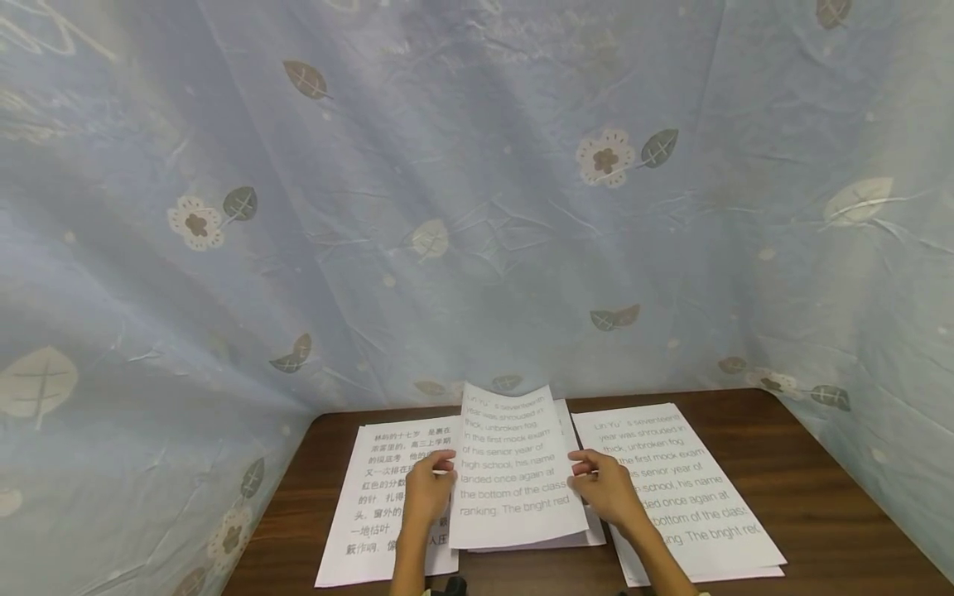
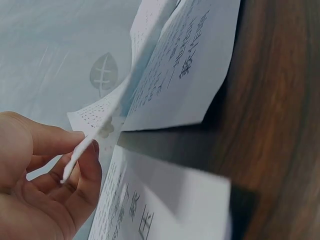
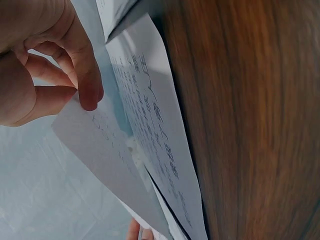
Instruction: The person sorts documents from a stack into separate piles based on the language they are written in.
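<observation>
Held up over the middle of the table is a sheet of paper printed in large English text, its surface bowed. My left hand pinches its left edge between thumb and fingers; the left wrist view shows the sheet edge-on beside the thumb. At the opposite edge, my right hand pinches the sheet, which the right wrist view shows hanging from the fingertips. Beneath it lie more sheets, mostly hidden. Both forearms reach across the side piles.
To the left lies a pile of sheets with Chinese text. Another pile with English text lies to the right, its lower sheets slightly askew. Dark wood tabletop surrounds them. A blue leaf-patterned curtain hangs along the back and sides.
</observation>
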Tool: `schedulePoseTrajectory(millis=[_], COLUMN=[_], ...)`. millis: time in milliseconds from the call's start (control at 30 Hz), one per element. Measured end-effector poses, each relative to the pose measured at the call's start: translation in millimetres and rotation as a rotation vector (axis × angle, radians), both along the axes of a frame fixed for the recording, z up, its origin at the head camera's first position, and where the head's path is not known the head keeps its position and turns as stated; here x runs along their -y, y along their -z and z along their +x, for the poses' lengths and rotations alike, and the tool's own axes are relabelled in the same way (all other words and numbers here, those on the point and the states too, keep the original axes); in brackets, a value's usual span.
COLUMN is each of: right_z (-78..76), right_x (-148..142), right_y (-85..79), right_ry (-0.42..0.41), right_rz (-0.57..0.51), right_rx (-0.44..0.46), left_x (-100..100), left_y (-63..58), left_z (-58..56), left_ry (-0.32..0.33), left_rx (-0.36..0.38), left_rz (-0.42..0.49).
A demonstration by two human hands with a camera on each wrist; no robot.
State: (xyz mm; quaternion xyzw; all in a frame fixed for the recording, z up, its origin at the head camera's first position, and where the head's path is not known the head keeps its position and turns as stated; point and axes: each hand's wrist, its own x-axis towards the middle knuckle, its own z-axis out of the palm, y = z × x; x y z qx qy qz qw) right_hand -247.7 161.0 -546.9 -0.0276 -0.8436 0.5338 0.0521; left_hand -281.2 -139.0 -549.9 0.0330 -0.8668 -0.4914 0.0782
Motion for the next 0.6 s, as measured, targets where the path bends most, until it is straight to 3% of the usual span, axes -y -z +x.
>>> schedulePoseTrajectory(millis=[600], right_z=[-6.0], right_x=[32.2], right_y=[10.9], right_ry=[-0.032], right_rz=[-0.056], right_rx=[0.029], left_x=[33.3], left_y=[-0.4], left_z=[2.7], left_ry=[-0.053], left_rx=[-0.014], left_rz=[0.002])
